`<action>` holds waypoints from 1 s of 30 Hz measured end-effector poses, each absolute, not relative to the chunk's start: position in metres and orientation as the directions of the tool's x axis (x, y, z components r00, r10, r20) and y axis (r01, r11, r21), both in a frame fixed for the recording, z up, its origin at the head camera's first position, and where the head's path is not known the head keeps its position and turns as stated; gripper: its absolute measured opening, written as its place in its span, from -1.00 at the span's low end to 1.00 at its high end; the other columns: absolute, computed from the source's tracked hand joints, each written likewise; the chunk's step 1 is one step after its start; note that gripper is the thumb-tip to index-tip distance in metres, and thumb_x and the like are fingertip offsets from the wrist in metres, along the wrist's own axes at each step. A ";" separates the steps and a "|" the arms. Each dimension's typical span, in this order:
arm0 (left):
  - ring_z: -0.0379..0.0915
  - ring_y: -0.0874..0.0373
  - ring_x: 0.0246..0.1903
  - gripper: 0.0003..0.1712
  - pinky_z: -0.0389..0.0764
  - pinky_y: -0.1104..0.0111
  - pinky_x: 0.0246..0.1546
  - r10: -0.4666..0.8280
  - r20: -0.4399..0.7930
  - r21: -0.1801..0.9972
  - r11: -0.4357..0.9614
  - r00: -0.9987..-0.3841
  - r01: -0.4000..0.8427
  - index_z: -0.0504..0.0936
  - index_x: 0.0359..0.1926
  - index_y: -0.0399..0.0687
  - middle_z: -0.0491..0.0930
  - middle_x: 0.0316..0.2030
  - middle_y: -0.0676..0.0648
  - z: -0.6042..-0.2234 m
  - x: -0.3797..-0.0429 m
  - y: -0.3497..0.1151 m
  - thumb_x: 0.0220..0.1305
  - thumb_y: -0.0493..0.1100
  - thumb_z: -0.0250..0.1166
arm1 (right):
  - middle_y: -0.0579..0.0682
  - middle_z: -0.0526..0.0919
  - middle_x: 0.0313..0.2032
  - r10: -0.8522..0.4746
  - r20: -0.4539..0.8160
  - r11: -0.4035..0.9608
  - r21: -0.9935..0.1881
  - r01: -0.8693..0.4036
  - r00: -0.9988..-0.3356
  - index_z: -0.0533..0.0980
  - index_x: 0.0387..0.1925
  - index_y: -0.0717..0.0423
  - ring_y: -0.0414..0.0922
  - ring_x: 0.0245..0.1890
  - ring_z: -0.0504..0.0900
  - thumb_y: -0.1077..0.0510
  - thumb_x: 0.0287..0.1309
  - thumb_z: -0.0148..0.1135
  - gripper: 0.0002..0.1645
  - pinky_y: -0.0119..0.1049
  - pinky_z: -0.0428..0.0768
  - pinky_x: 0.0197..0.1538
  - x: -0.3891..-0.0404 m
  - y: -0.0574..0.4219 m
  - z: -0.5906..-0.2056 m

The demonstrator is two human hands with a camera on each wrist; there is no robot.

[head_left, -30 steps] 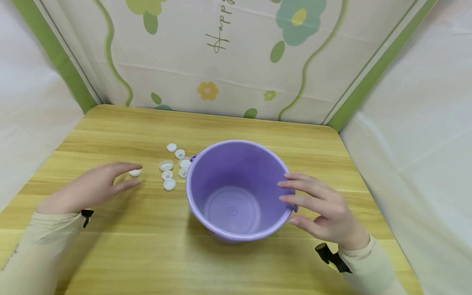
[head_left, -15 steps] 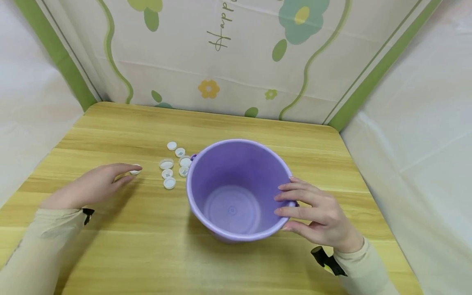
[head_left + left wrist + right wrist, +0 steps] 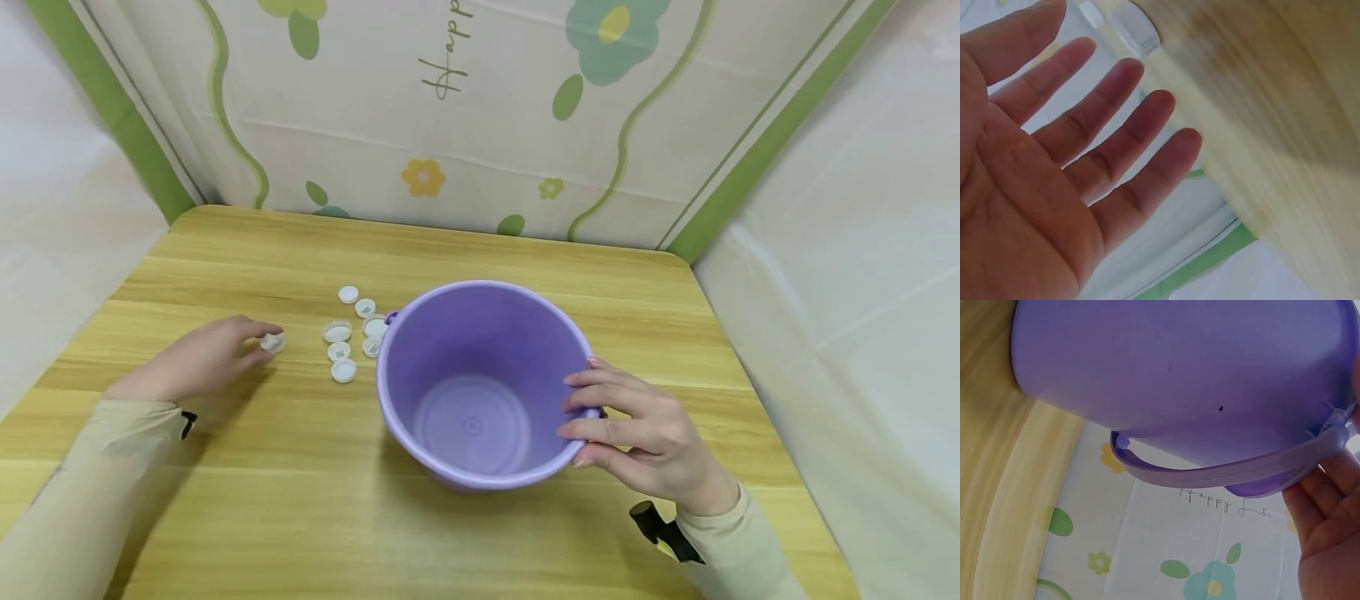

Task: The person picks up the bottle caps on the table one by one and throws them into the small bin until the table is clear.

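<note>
A purple bucket (image 3: 480, 383) stands upright in the middle of the table, its inside bare. My right hand (image 3: 652, 433) grips its right rim, several fingers over the edge and the thumb low on the outside. The bucket's handle (image 3: 1229, 472) hangs down its side in the right wrist view. At the left, my left hand (image 3: 206, 354) is at a small round white case (image 3: 272, 342), index finger above it and thumb below. In the left wrist view those fingers look straight and spread, with a white round case (image 3: 1132, 28) just beyond the fingertips.
Several more round white cases (image 3: 339, 352) lie loosely grouped left of the bucket, some touching its side in view. The wooden table (image 3: 300, 517) ends at a patterned white cloth (image 3: 495, 125) behind, with white sheets at both sides.
My right hand has moved in from beside the rim and taken hold of the bucket. My left hand has shifted slightly right and closer about the small round case.
</note>
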State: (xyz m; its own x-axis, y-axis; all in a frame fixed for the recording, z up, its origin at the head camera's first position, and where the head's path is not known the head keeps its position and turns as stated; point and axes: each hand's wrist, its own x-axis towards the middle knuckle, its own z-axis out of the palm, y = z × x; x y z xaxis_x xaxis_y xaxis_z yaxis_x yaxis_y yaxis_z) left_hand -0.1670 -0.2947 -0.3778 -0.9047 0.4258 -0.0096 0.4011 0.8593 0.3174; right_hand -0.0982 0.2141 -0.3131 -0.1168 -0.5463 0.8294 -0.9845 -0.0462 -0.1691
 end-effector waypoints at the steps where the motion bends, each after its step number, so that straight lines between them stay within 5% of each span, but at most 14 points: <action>1: 0.50 -0.34 0.00 -0.58 0.46 -0.20 -0.01 0.421 -0.018 0.303 0.867 -0.907 0.396 0.55 0.16 -0.38 0.58 -0.02 -0.42 -0.378 -0.169 -0.295 0.36 -0.23 0.26 | 0.20 0.68 -0.27 -0.547 0.828 -0.044 -0.171 -0.984 -0.120 0.71 -0.36 0.31 0.19 -0.07 0.63 0.13 0.23 0.37 -0.74 0.06 0.38 0.29 -0.098 0.214 -0.313; 12: 0.50 -0.06 -0.29 -0.60 0.53 -0.03 -0.24 0.417 -0.052 0.267 0.881 -0.907 0.390 0.64 0.06 -0.27 0.54 -0.23 -0.24 -0.381 -0.180 -0.298 0.22 -0.19 0.41 | 0.17 0.66 -0.27 -0.563 0.814 -0.046 -0.201 -0.978 -0.141 0.71 -0.31 0.28 0.18 -0.05 0.62 0.13 0.22 0.37 -0.76 0.07 0.36 0.30 -0.097 0.214 -0.312; 23: 0.55 -0.04 -0.28 -0.71 0.54 -0.04 -0.21 0.415 -0.096 0.312 0.875 -0.904 0.369 0.67 -0.08 -0.28 0.64 -0.32 -0.07 -0.381 -0.188 -0.298 0.22 -0.21 0.39 | 0.16 0.64 -0.30 -0.578 0.801 -0.025 -0.209 -0.978 -0.157 0.71 -0.28 0.25 0.17 -0.06 0.62 0.11 0.22 0.36 -0.76 0.08 0.35 0.31 -0.095 0.218 -0.313; 30: 0.58 0.04 -0.32 -0.66 0.58 0.08 -0.31 0.436 0.009 0.315 0.853 -0.900 0.417 0.67 -0.05 -0.31 0.65 -0.32 -0.07 -0.353 -0.188 -0.283 0.29 -0.12 0.37 | 0.13 0.63 -0.30 -0.579 0.797 -0.016 -0.221 -0.975 -0.172 0.71 -0.26 0.23 0.16 -0.07 0.61 0.11 0.22 0.36 -0.77 0.07 0.34 0.32 -0.093 0.221 -0.310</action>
